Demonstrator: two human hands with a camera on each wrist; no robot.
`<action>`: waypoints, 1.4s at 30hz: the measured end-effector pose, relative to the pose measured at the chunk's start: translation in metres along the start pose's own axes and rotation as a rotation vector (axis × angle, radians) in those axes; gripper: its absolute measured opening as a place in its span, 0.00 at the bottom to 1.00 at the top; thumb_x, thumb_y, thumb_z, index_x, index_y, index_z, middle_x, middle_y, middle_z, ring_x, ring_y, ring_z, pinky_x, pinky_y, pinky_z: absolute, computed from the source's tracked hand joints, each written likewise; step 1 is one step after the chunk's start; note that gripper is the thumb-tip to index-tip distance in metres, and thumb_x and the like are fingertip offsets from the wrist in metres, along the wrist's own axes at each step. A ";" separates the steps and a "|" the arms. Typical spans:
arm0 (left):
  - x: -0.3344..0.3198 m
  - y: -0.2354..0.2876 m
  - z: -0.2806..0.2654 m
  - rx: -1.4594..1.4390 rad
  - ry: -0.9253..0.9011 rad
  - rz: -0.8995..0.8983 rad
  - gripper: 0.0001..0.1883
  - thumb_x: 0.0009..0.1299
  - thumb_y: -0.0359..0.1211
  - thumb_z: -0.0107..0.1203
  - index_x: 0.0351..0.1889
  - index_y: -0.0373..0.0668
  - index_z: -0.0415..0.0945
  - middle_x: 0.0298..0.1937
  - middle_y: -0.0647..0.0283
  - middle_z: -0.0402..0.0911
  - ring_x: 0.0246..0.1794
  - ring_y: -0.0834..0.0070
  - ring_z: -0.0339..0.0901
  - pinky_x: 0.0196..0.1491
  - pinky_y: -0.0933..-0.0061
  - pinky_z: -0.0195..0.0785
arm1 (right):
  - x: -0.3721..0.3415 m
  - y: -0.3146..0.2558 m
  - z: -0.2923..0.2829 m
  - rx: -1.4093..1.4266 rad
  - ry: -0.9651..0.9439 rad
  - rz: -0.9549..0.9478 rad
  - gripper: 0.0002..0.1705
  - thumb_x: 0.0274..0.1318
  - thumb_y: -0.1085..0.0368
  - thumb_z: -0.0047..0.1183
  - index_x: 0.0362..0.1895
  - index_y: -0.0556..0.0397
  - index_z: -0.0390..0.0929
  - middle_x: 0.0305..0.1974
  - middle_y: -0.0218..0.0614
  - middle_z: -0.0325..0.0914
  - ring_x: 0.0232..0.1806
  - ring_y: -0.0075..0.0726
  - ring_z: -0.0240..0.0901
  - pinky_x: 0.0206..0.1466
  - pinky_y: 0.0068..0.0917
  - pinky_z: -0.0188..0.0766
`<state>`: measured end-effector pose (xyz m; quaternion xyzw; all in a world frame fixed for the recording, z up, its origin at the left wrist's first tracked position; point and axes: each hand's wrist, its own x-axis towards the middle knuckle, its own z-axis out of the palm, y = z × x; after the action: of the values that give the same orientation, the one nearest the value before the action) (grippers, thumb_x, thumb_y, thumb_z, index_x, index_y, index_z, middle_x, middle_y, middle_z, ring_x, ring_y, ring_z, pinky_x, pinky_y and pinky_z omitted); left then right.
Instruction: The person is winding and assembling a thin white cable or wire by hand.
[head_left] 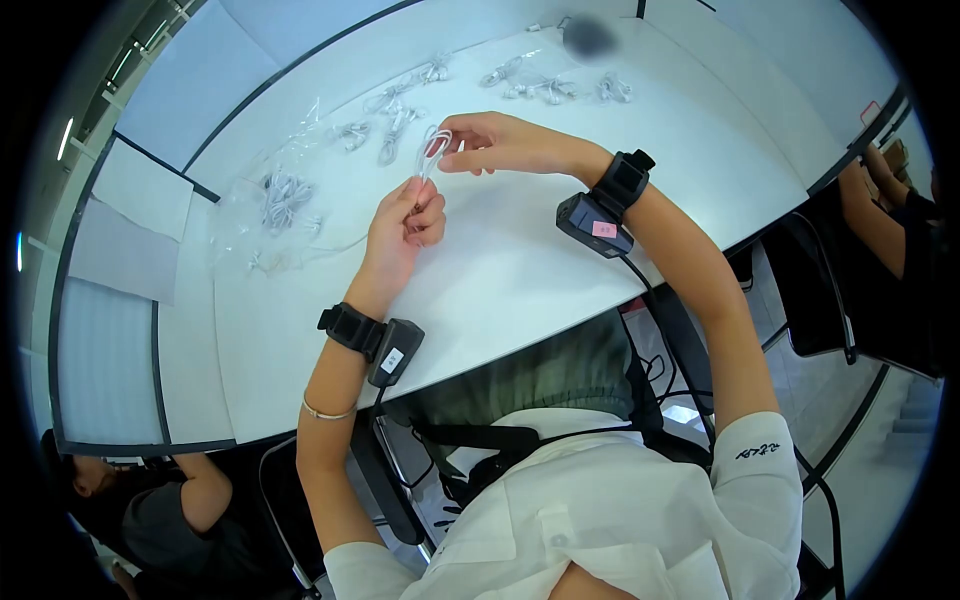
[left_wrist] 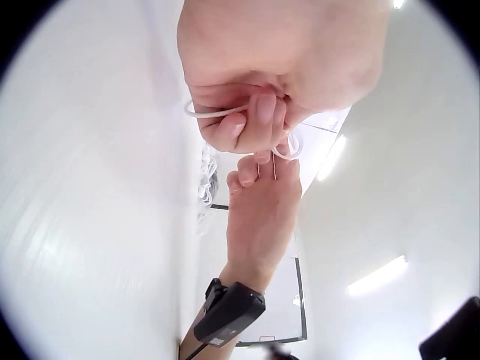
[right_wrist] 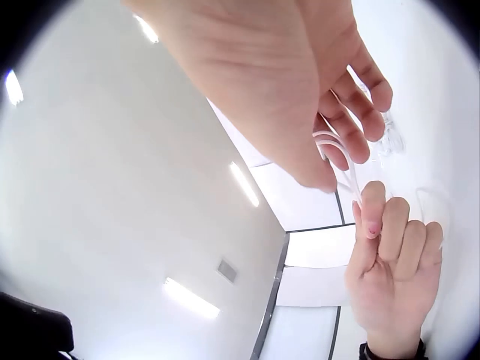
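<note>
As the head view shows, a white cable (head_left: pixel 433 148) is pinched above the table (head_left: pixel 510 265) by the left hand (head_left: pixel 403 225); from the left wrist, curled fingers (left_wrist: pixel 262 112) are seen; from the right, the right hand (right_wrist: pixel 300 82), loosely spread about the cable.

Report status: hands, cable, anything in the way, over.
Left hand gripping looped white cable. Right hand at the same cable, pinch unclear. Other cables on table, none seen between the hands.
</note>
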<state>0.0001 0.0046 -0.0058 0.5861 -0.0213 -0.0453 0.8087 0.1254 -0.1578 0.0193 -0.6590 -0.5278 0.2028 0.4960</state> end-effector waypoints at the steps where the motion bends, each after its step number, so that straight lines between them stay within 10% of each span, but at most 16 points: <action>1: -0.001 0.000 0.000 -0.011 -0.009 -0.007 0.15 0.73 0.40 0.34 0.24 0.48 0.54 0.16 0.76 0.47 0.14 0.86 0.43 0.21 0.82 0.39 | 0.001 0.001 0.000 0.015 -0.008 0.024 0.19 0.57 0.49 0.46 0.42 0.50 0.73 0.26 0.25 0.67 0.26 0.19 0.59 0.30 0.17 0.58; 12: -0.001 0.001 -0.001 -0.062 -0.111 -0.098 0.15 0.73 0.41 0.35 0.24 0.48 0.55 0.16 0.76 0.47 0.13 0.86 0.44 0.23 0.83 0.41 | 0.004 0.009 0.007 -0.002 0.227 -0.075 0.18 0.57 0.48 0.48 0.34 0.50 0.75 0.24 0.25 0.68 0.25 0.18 0.57 0.29 0.18 0.57; 24: 0.000 0.000 0.005 0.303 0.037 0.004 0.17 0.73 0.44 0.37 0.24 0.46 0.57 0.18 0.73 0.53 0.16 0.87 0.48 0.19 0.86 0.41 | 0.000 -0.009 -0.003 0.361 0.061 0.143 0.19 0.57 0.50 0.48 0.25 0.52 0.71 0.15 0.19 0.54 0.19 0.15 0.48 0.23 0.14 0.46; 33: -0.002 -0.001 0.005 0.399 0.012 0.021 0.18 0.73 0.46 0.35 0.25 0.45 0.58 0.18 0.70 0.58 0.16 0.83 0.56 0.21 0.82 0.49 | -0.001 -0.011 0.005 0.414 0.117 0.196 0.18 0.57 0.51 0.48 0.31 0.54 0.72 0.18 0.19 0.57 0.20 0.15 0.51 0.26 0.15 0.52; 42: 0.004 0.002 -0.006 -0.118 0.201 0.260 0.13 0.74 0.39 0.34 0.26 0.47 0.56 0.20 0.70 0.55 0.20 0.79 0.54 0.30 0.78 0.51 | 0.012 0.010 0.026 0.398 0.050 0.174 0.18 0.58 0.53 0.46 0.44 0.53 0.70 0.34 0.31 0.72 0.33 0.24 0.68 0.39 0.21 0.66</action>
<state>0.0052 0.0104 -0.0054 0.5314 -0.0133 0.1175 0.8388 0.1137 -0.1352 0.0026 -0.5960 -0.4058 0.3286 0.6100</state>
